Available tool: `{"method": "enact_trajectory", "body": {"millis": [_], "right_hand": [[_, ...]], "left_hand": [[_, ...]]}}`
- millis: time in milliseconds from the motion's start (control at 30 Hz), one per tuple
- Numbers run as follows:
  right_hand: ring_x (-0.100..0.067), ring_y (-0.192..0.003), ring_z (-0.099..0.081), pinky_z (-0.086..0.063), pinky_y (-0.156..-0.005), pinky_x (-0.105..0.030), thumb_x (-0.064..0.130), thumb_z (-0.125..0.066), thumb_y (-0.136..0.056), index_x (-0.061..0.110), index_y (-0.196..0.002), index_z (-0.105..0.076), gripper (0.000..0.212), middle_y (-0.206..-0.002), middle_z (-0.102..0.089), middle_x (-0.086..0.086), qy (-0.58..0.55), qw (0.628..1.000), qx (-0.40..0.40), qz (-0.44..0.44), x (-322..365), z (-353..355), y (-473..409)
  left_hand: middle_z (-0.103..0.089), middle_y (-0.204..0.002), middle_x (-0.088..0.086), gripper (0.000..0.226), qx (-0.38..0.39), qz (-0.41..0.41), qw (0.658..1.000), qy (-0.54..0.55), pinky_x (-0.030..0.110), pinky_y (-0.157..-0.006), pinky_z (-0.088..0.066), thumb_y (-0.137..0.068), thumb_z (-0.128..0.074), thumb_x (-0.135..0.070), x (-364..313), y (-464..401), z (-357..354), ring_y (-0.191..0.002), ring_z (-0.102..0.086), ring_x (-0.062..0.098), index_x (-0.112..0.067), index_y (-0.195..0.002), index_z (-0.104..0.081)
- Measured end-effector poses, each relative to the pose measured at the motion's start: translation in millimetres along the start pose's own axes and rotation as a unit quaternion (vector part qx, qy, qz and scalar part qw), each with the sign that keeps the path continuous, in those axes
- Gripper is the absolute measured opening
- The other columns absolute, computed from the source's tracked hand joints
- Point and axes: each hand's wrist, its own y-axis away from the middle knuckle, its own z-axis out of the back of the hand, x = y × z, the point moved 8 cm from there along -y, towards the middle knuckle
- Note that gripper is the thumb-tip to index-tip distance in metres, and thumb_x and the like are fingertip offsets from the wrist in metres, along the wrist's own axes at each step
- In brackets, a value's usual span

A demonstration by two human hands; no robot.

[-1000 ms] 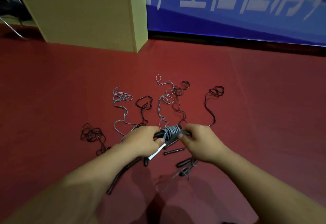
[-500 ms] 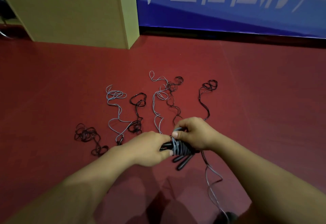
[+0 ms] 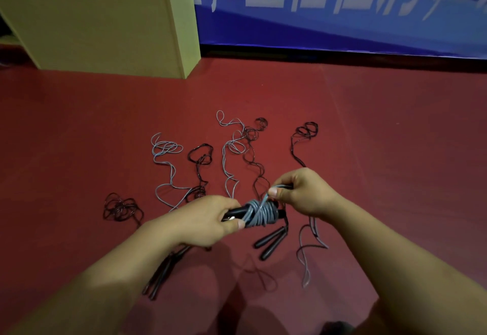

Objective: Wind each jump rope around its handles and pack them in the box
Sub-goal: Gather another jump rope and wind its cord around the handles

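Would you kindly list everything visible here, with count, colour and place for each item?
Rope being wound: one, grey cord coiled round black handles, held between both hands.
Loose grey ropes: at least two, on the floor beyond the hands.
Loose black ropes: about four, tangled, spread left to right.
Black handles: one pair lying on the floor under the right hand.
Box: one, tan, far left.
Banner: one, blue, far wall.
Floor: red.
Left hand: grips the handles.
Right hand: pinches the cord.

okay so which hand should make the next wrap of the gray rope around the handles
Probably the right hand: it already pinches the free gray rope just above the wound coil. The left hand is busy, its grip holding the black handles steady.
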Motion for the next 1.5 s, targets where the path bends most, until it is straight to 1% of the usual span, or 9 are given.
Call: {"method": "enact_trajectory", "body": {"millis": [100, 367, 500, 733, 800, 867, 1100, 1300, 1500], "right_hand": [[-0.010, -0.072, -0.065, -0.054, -0.074, -0.032, 0.024, -0.074, -0.086, 0.014, -0.082, -0.077, 0.011, -0.080, -0.075, -0.005, 0.006, 1.000, -0.005, 0.003, -4, 4, 3], [0.005, -0.059, -0.055, -0.045, -0.061, -0.016, 0.024, -0.076, -0.083, 0.028, -0.076, -0.072, 0.010, -0.069, -0.069, 0.007, 0.021, 0.996, 0.001, 0.082, 30, -16, 6], [-0.010, -0.065, -0.065, -0.051, -0.065, -0.027, 0.029, -0.087, -0.070, 0.019, -0.073, -0.071, 0.019, -0.070, -0.072, 0.000, -0.003, 0.999, 0.027, 0.041, 20, -23, 2], [-0.008, -0.056, -0.057, -0.046, -0.053, -0.019, 0.012, -0.073, -0.078, 0.007, -0.088, -0.061, 0.016, -0.073, -0.063, -0.004, -0.283, 0.945, 0.154, -0.048, 6, -39, 7], [-0.012, -0.057, -0.057, -0.047, -0.054, -0.023, 0.007, -0.068, -0.083, 0.007, -0.083, -0.064, 0.004, -0.072, -0.063, -0.006, -0.291, 0.945, 0.143, -0.042, 8, -38, 7], [-0.010, -0.052, -0.051, -0.040, -0.050, -0.022, -0.004, -0.058, -0.090, 0.011, -0.076, -0.063, 0.021, -0.064, -0.060, -0.001, -0.269, 0.957, 0.100, -0.043, 8, -37, 5], [-0.018, -0.057, -0.036, -0.031, -0.051, -0.025, 0.032, -0.053, -0.100, 0.007, -0.074, -0.056, 0.036, -0.059, -0.043, -0.002, -0.155, 0.982, 0.108, -0.023, 21, -55, 5], [-0.007, -0.056, -0.038, -0.035, -0.057, -0.024, 0.033, -0.055, -0.097, 0.008, -0.087, -0.063, 0.028, -0.060, -0.043, 0.010, -0.026, 0.995, 0.099, 0.016, 31, -61, 6], [0.000, -0.054, -0.045, -0.033, -0.052, -0.015, 0.032, -0.052, -0.098, 0.029, -0.067, -0.047, 0.031, -0.057, -0.048, 0.010, 0.132, 0.985, 0.060, 0.098, 54, -60, 11]], "left_hand": [[-0.053, -0.071, -0.008, 0.020, 0.000, -0.003, 1.000, 0.000, 0.037, -0.068, -0.045, -0.093, -0.056, -0.041, -2, 3, 1, -0.066, -0.049, 0.012, -0.023, -0.084, -0.054], [-0.049, -0.066, -0.008, 0.023, 0.055, 0.006, 0.998, -0.006, 0.031, -0.059, -0.038, -0.091, -0.059, -0.040, -12, 3, -10, -0.059, -0.044, 0.010, -0.021, -0.079, -0.052], [-0.046, -0.065, -0.008, 0.020, 0.077, -0.021, 0.997, 0.022, 0.028, -0.057, -0.035, -0.091, -0.061, -0.035, -25, 7, -19, -0.057, -0.041, 0.007, -0.016, -0.086, -0.059], [-0.054, -0.070, -0.007, 0.009, 0.114, -0.064, 0.954, 0.269, 0.025, -0.064, -0.040, -0.093, -0.063, -0.028, -31, 20, -7, -0.065, -0.050, 0.009, -0.025, -0.085, -0.062], [-0.054, -0.066, -0.006, 0.013, 0.082, -0.080, 0.936, 0.332, 0.020, -0.062, -0.039, -0.095, -0.060, -0.024, -37, 21, 3, -0.061, -0.049, 0.008, -0.016, -0.085, -0.060], [-0.054, -0.061, -0.004, 0.021, 0.010, -0.067, 0.925, 0.373, 0.016, -0.058, -0.037, -0.094, -0.057, -0.027, -32, 18, 14, -0.056, -0.045, 0.006, -0.006, -0.090, -0.059], [-0.058, -0.058, 0.002, 0.031, -0.231, 0.091, 0.872, 0.422, 0.029, -0.060, -0.043, -0.099, -0.054, -0.026, 29, 6, 32, -0.054, -0.049, 0.015, -0.012, -0.071, -0.057], [-0.061, -0.057, -0.002, 0.035, -0.294, 0.186, 0.867, 0.356, 0.025, -0.060, -0.043, -0.096, -0.059, -0.030, 57, 15, 33, -0.049, -0.050, 0.010, -0.013, -0.065, -0.059], [-0.066, -0.056, 0.003, 0.036, -0.318, 0.233, 0.874, 0.285, 0.030, -0.061, -0.045, -0.089, -0.067, -0.035, 70, 16, 31, -0.052, -0.055, 0.015, -0.015, -0.059, -0.063]]}}
